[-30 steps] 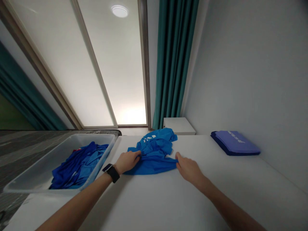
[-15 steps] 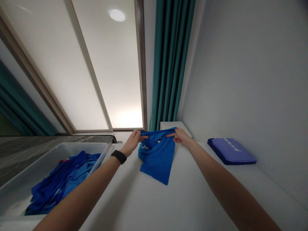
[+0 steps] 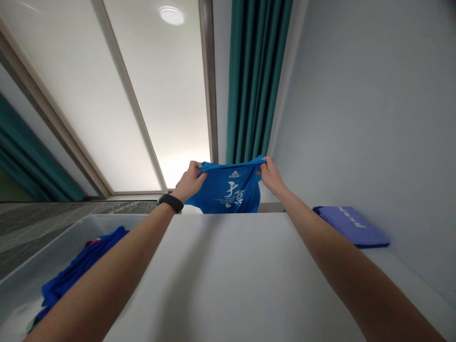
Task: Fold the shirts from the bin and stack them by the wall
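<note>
A bright-blue soft cloth shirt with white printed lettering hangs stretched between two hands beyond the far edge of the long white flat-topped table; its lower part drops out of sight behind that edge. The bare left hand, with a black-banded wristwatch below it, pinches one upper corner of the shirt, thumb and curled fingers closed on the cloth. The bare right hand grips the opposite upper corner in the same way, the top edge pulled nearly straight between them.

At the table's left side is a translucent whitish plastic bin, rectangular and open-topped. In it lies a loose, crumpled heap of dark-blue cloth garments, a small red patch and a bit of lighter blue showing near the top; the left forearm covers part of the heap, so how many pieces it holds cannot be told. On the table's right side, near its far corner, lies a flat folded violet-blue cloth stack with white lettering, partly behind the right forearm.
</note>
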`<state>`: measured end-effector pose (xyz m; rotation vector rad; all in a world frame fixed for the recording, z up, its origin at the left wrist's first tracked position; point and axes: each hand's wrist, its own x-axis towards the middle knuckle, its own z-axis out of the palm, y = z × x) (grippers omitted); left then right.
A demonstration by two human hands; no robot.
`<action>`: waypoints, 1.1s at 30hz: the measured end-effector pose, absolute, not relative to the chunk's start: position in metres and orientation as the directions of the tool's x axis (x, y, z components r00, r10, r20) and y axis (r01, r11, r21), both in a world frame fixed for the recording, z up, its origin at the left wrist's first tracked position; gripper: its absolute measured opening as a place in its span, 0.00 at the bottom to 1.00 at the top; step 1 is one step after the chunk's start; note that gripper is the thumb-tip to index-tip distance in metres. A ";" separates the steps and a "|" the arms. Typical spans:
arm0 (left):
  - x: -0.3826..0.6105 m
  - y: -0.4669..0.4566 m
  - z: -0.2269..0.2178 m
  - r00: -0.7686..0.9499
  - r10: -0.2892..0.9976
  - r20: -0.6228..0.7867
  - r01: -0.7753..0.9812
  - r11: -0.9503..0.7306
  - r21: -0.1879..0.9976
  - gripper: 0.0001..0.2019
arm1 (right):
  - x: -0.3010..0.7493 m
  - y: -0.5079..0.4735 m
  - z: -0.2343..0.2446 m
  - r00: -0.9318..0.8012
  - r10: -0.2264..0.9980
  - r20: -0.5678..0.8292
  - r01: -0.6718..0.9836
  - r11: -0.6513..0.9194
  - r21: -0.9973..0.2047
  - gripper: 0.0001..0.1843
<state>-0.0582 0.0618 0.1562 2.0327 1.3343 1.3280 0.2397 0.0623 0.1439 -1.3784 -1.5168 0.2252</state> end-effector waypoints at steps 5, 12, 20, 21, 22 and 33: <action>-0.060 0.062 0.122 0.085 0.900 0.428 0.672 -0.369 0.642 0.05 | 0.238 0.054 0.102 0.168 0.892 0.419 0.811 0.117 -0.573 0.14; -0.064 0.050 0.066 0.098 0.955 0.279 0.741 -0.257 0.621 0.02 | 0.239 0.031 0.044 0.147 0.944 0.294 0.898 -0.003 -0.441 0.14; -0.075 -0.020 0.003 0.164 0.971 0.171 0.804 -0.232 0.547 0.02 | 0.234 -0.036 -0.019 -0.017 0.972 0.235 0.943 0.093 -0.319 0.11; -0.078 -0.029 -0.001 0.181 0.970 0.164 0.813 -0.241 0.530 0.03 | 0.234 -0.046 -0.024 -0.038 0.969 0.242 0.945 0.114 -0.307 0.11; -0.081 -0.039 -0.003 0.203 0.967 0.155 0.826 -0.253 0.504 0.04 | 0.234 -0.057 -0.028 -0.058 0.967 0.248 0.946 0.133 -0.297 0.11; -0.106 -0.153 -0.001 0.435 0.883 0.175 0.870 -0.462 0.173 0.08 | 0.232 -0.181 -0.039 -0.251 0.867 0.430 0.900 0.372 -0.226 0.07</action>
